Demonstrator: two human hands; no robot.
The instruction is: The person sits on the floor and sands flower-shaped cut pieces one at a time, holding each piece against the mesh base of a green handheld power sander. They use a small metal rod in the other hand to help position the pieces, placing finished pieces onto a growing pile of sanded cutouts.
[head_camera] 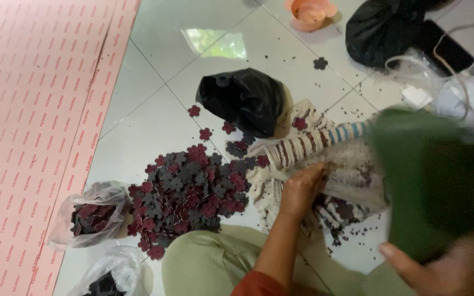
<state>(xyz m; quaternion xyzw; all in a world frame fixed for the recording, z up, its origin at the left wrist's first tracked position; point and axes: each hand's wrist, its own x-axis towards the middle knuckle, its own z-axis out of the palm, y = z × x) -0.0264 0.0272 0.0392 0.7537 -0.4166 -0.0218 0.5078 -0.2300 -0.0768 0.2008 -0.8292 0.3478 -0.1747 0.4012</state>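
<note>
Left hand closed down on the striped woven cloth, gripping its bunched edge; cloth runs up-right from that grip toward the green sheet, long axis diagonal. Flower cutout pile lies on the floor just left of the grip, left hand nearer. Right hand holds the green sheet's lower edge, blurred, fingers mostly hidden, partly cut off by the frame

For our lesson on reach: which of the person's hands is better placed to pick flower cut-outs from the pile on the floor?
Left. The left hand rests on the striped cloth right beside the flower pile. The right hand is farther away and grips a green sheet.
</note>
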